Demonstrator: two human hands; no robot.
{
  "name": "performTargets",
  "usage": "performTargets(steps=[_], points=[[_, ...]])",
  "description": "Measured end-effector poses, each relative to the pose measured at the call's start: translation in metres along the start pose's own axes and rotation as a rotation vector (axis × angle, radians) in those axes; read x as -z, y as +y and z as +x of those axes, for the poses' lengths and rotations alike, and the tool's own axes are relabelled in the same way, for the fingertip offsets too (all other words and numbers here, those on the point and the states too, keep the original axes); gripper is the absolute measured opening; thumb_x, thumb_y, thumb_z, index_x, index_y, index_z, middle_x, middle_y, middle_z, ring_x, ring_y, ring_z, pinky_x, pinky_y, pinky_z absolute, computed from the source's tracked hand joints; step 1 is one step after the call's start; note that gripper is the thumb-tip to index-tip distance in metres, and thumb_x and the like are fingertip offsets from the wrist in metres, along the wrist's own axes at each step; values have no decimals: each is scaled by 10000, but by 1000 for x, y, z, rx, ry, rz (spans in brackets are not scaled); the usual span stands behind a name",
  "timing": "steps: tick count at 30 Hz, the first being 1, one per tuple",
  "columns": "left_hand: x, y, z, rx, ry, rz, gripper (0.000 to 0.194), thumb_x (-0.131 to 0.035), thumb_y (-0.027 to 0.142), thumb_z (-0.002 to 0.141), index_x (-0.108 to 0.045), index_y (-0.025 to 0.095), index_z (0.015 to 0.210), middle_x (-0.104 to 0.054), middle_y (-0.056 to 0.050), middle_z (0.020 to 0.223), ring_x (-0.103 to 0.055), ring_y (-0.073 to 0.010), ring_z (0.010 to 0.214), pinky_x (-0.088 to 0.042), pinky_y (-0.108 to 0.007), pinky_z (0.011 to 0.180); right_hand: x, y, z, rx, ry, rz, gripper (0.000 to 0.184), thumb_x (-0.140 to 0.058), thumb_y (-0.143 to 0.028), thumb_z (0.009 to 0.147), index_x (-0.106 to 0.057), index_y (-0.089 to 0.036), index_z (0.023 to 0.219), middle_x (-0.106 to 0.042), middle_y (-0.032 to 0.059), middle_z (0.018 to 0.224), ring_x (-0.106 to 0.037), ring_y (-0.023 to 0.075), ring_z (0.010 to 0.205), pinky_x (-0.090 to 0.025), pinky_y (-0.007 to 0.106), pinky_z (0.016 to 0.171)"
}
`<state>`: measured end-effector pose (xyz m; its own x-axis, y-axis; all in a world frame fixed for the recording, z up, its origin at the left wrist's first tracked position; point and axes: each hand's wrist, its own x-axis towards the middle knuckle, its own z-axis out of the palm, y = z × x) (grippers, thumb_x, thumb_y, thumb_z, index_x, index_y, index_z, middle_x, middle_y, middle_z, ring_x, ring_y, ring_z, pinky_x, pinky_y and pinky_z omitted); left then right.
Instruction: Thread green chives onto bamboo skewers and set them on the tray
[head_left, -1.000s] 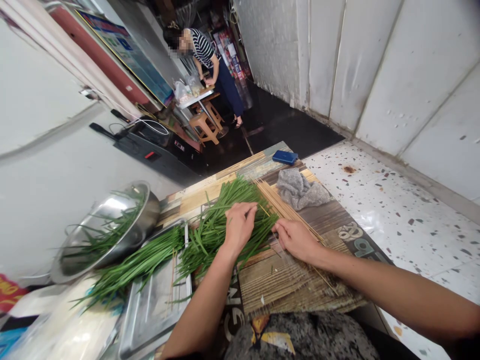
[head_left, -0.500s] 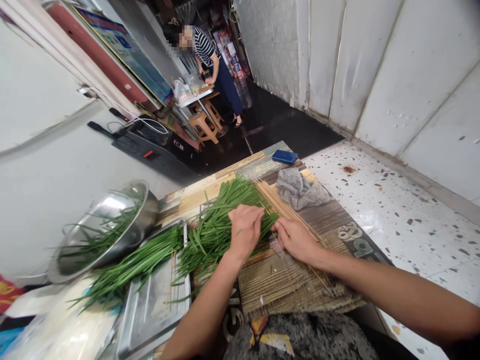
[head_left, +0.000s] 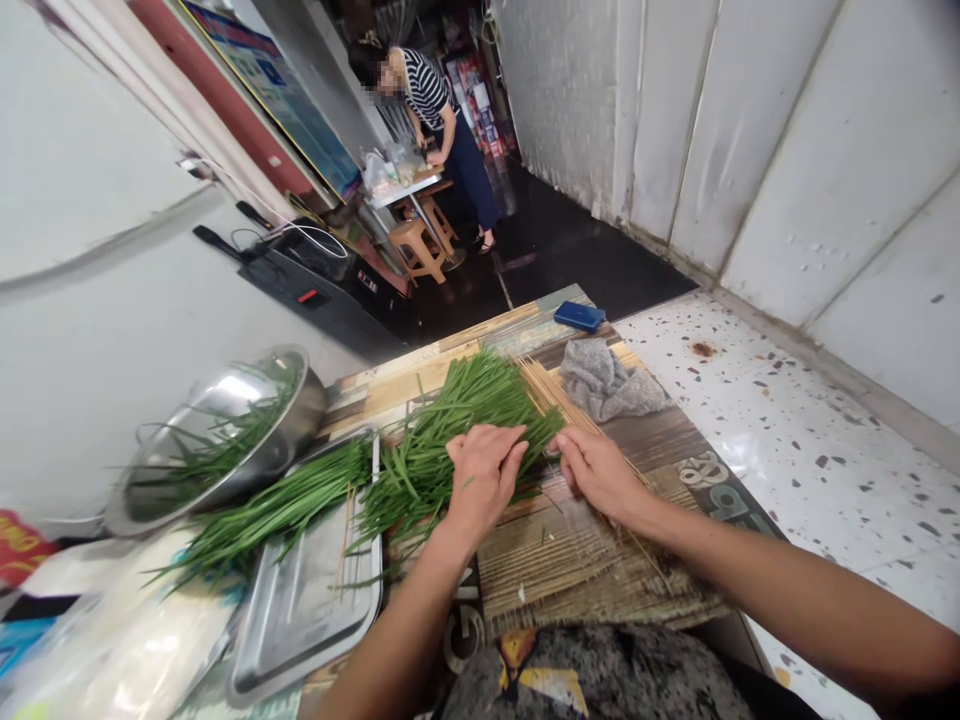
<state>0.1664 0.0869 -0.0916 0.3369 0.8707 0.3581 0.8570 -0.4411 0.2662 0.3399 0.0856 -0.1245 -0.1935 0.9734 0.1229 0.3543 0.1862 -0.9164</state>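
A loose pile of long green garlic chives lies across the wooden-patterned table. Over its near side, my left hand is closed, with bent fingers and the thumb around some of the chives. My right hand is held just to the right, at the stalk ends. Its thumb and fingers are pinched together, and what is between them is too small to make out. Thin bamboo skewers lie beside the pile, running partly under my right hand. More chives lie in a neat bundle across a metal tray.
A steel bowl with loose chives leans at the left. Plastic bags sit near the lower left. A grey cloth and a blue box lie at the table's far right. Beyond, a person bends over a small table.
My left hand has moved slightly down and left over the chives, its thumb and forefinger tips a little further apart. My right hand stays near the stalk ends. The camera view has shifted slightly.
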Motion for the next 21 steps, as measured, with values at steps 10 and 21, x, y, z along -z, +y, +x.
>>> performTargets(steps=[10,21], points=[[7,-33,-21,125,-71,142,190,-506,255,847,-671,241,939,-691,-48,951,-545,-215,926,-274,-397,795,65,-25,12,144,422,-160,308,-345,-377,913,-569,-188,819,-537,-36,524,-485,103,450,-392,232,513],[54,-37,-23,138,121,-80,380,-506,419,833,-581,215,1145,-666,-54,1079,-610,-195,962,-398,-357,909,86,-95,7,407,510,-480,355,-324,-404,929,-588,-180,849,-556,-20,553,-509,101,477,-398,232,526]])
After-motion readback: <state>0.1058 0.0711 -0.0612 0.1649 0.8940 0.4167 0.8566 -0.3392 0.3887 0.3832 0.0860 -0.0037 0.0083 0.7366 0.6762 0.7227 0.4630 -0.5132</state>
